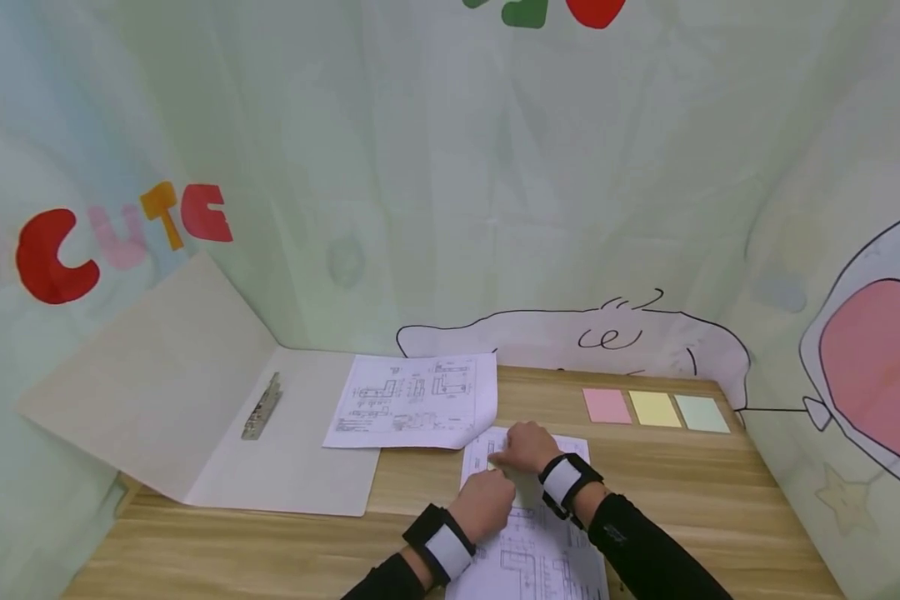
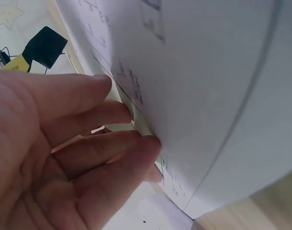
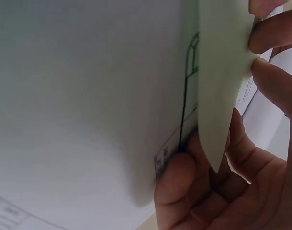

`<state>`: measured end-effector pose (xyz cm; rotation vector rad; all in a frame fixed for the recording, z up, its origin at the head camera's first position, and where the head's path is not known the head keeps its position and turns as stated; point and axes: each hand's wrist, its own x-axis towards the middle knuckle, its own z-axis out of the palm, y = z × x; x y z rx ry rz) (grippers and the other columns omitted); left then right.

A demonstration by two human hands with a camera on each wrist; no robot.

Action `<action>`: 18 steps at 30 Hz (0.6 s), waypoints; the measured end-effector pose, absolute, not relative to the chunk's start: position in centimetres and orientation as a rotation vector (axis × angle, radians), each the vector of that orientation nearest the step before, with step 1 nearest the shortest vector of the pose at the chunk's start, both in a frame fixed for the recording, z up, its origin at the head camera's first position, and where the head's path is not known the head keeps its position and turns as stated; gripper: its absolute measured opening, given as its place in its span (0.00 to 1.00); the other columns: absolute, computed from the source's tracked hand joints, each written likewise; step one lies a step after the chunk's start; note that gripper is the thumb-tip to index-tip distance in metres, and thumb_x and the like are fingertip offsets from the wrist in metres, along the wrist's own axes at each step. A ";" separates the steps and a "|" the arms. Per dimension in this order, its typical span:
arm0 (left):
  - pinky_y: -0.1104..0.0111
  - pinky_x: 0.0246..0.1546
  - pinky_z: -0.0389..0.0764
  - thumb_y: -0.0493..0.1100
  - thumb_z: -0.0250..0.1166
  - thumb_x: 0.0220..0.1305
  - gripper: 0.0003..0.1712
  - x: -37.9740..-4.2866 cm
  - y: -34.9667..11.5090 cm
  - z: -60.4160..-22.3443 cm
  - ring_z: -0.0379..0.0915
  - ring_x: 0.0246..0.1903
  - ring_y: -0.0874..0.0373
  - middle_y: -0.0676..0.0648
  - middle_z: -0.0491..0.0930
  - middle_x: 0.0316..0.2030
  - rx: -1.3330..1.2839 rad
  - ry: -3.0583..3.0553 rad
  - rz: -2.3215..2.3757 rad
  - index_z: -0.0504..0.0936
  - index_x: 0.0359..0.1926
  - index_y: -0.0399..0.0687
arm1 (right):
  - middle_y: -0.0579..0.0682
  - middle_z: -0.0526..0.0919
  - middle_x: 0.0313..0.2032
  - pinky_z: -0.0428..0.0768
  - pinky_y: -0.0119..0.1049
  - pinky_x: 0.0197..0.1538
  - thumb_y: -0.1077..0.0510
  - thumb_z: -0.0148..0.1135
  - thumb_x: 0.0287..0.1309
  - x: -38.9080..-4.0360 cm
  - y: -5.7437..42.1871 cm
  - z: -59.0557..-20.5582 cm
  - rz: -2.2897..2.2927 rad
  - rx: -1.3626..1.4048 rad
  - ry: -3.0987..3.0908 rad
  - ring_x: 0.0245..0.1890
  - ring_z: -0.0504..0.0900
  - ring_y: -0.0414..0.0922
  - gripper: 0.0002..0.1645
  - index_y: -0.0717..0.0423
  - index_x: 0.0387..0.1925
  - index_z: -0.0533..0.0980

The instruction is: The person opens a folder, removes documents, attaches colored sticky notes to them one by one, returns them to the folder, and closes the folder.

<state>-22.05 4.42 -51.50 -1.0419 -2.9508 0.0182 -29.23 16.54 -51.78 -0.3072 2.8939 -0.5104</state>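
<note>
A drawing sheet point(image 1: 521, 542) lies on the table under both hands. A pale yellowish-green sticky note point(image 3: 218, 86) stands partly raised off it, curving to a narrow corner in the right wrist view. My right hand point(image 1: 531, 450), at the sheet's upper part, holds the note's edge with curled fingers. Just below and left of it, my left hand point(image 1: 483, 504) pinches the same edge, its fingertips close to the right hand's. The left wrist view shows the left fingers point(image 2: 148, 146) against the note and the sheet. Most of the note is hidden by hands in the head view.
An open folder point(image 1: 292, 479) with a metal clip point(image 1: 262, 408) stands at left, its cover tilted up. A second drawing sheet point(image 1: 412, 400) overlaps its right side. Pink point(image 1: 607, 406), yellow point(image 1: 654, 409) and pale green point(image 1: 701, 413) paper squares lie at the back right.
</note>
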 end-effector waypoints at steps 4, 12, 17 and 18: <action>0.70 0.21 0.74 0.40 0.66 0.55 0.09 -22.0 4.5 -51.4 0.68 0.18 0.62 0.52 0.71 0.17 -1.024 -2.946 -0.009 0.80 0.20 0.46 | 0.41 0.53 0.10 0.54 0.32 0.18 0.39 0.68 0.47 -29.3 16.2 -51.9 -0.493 -0.216 2.904 0.11 0.56 0.39 0.34 0.51 0.07 0.60; 0.68 0.22 0.74 0.44 0.67 0.55 0.13 -22.1 4.5 -51.1 0.71 0.20 0.60 0.51 0.73 0.17 -1.032 -2.929 -0.038 0.78 0.18 0.46 | 0.41 0.55 0.10 0.55 0.32 0.18 0.39 0.69 0.46 -29.4 17.0 -52.2 -0.547 -0.206 2.908 0.12 0.57 0.39 0.32 0.51 0.08 0.62; 0.69 0.23 0.75 0.43 0.68 0.55 0.09 -22.0 4.5 -51.1 0.71 0.22 0.60 0.50 0.73 0.19 -1.060 -2.922 0.026 0.80 0.22 0.45 | 0.41 0.57 0.09 0.55 0.31 0.17 0.42 0.71 0.46 -29.3 17.7 -52.2 -0.650 -0.194 2.875 0.12 0.58 0.39 0.29 0.52 0.08 0.65; 0.69 0.24 0.75 0.43 0.68 0.55 0.09 -22.0 4.5 -51.2 0.71 0.22 0.61 0.50 0.73 0.19 -1.061 -2.923 0.027 0.81 0.22 0.45 | 0.41 0.57 0.09 0.55 0.31 0.17 0.43 0.71 0.46 -29.3 17.8 -52.3 -0.662 -0.188 2.869 0.12 0.58 0.38 0.29 0.52 0.08 0.65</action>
